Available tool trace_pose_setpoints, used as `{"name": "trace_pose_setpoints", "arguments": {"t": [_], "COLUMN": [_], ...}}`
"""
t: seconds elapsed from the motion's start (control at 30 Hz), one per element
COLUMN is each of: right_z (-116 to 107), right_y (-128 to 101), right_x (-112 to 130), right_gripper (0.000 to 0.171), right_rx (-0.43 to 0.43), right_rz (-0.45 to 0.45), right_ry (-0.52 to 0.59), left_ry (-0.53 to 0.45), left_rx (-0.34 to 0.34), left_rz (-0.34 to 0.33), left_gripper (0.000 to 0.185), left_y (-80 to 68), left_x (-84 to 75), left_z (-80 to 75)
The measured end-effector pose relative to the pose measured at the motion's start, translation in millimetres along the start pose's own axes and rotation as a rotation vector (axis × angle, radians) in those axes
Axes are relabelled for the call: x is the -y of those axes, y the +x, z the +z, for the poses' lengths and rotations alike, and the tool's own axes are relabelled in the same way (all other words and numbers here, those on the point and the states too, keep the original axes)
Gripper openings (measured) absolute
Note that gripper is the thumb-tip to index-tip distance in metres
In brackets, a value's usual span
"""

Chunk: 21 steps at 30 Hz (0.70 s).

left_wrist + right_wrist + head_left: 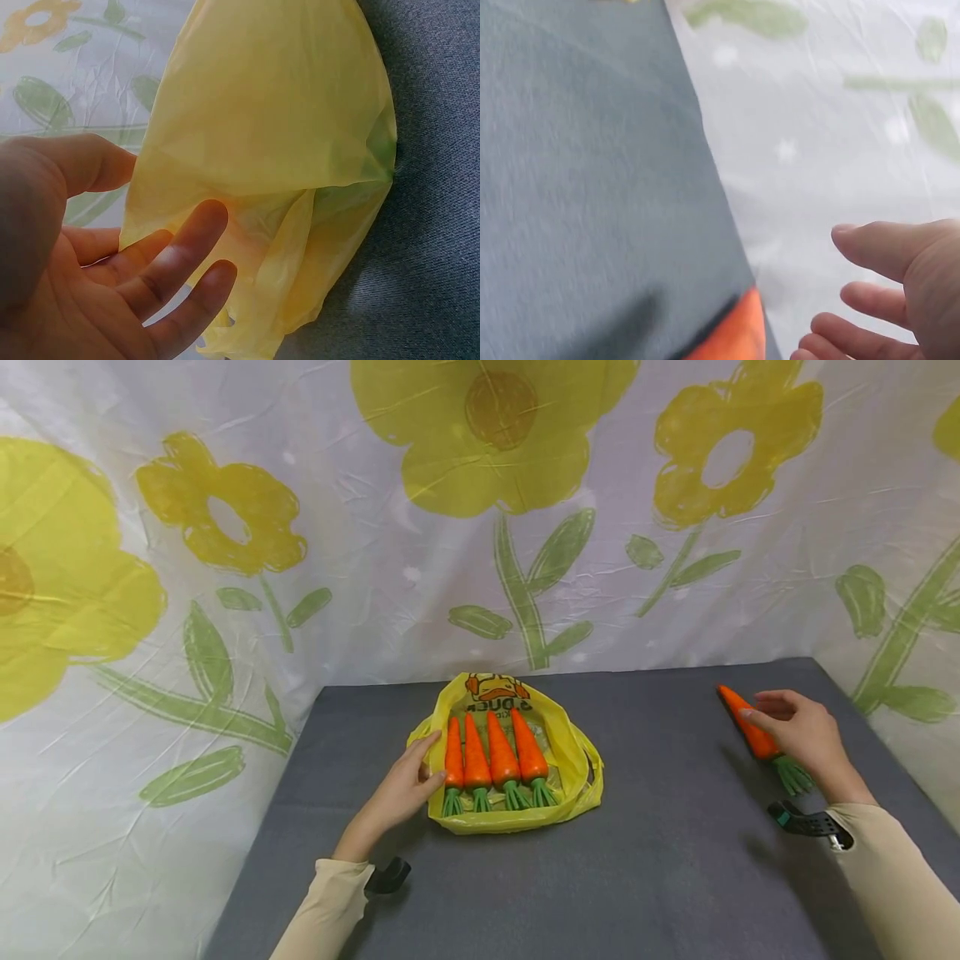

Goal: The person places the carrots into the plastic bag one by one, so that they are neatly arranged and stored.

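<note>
- At the middle of the grey cloth-covered desk (675, 877), toward its far edge, a crumpled yellow plastic bag (564, 745) lies flat with four orange toy carrots with green tops (491, 760) side by side on it, tips toward the far edge.
- The left hand (405, 787) rests at the bag's left side, touching the plastic next to the leftmost carrot; its fingers (184, 251) are straight and loosely spread, holding nothing, as the left wrist view shows against the translucent bag.
- Near the desk's right edge, well apart from the bag, a fifth orange toy carrot with a green top (750, 731) lies on the grey surface, tip toward the far edge.
- The right hand (802, 735) sits over this carrot's thicker end, its fingers (877, 247) relaxed and slightly parted; the head view shows them at the carrot, but whether they touch it cannot be told.
- Both arms wear beige sleeves (892, 877), each with a black wrist mount (810, 822).
- Behind the desk and along both side edges hangs a white wrinkled sheet printed with yellow flowers and green leaves (495, 443).
</note>
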State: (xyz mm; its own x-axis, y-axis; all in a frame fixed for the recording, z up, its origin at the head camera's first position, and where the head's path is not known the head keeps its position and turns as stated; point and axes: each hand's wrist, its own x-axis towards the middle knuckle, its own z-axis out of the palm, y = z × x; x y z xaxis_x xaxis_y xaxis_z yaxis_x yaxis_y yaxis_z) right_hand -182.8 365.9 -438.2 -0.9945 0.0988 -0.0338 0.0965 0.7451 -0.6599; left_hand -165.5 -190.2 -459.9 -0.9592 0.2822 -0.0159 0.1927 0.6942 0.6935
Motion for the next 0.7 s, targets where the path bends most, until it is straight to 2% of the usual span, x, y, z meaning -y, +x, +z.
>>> {"name": "trace_pose_setpoints", "arguments": {"t": [0.27,0.7], "right_z": [-12,-9], "right_y": [2,3], "right_x": [-30,-52], "right_gripper": [0.073,0.075], "right_rx": [0.036,0.121], "right_rz": [0.077,0.081], "right_ry": [-0.034,-0.078], "left_ry": [-0.006,-0.004], "left_rx": [0.003,0.010], "left_rz": [0.002,-0.021], "left_gripper": [0.071,0.071], "left_y": [-0.4,0.2], "left_x": [0.1,-1.7], "left_z": [0.0,-0.1]}}
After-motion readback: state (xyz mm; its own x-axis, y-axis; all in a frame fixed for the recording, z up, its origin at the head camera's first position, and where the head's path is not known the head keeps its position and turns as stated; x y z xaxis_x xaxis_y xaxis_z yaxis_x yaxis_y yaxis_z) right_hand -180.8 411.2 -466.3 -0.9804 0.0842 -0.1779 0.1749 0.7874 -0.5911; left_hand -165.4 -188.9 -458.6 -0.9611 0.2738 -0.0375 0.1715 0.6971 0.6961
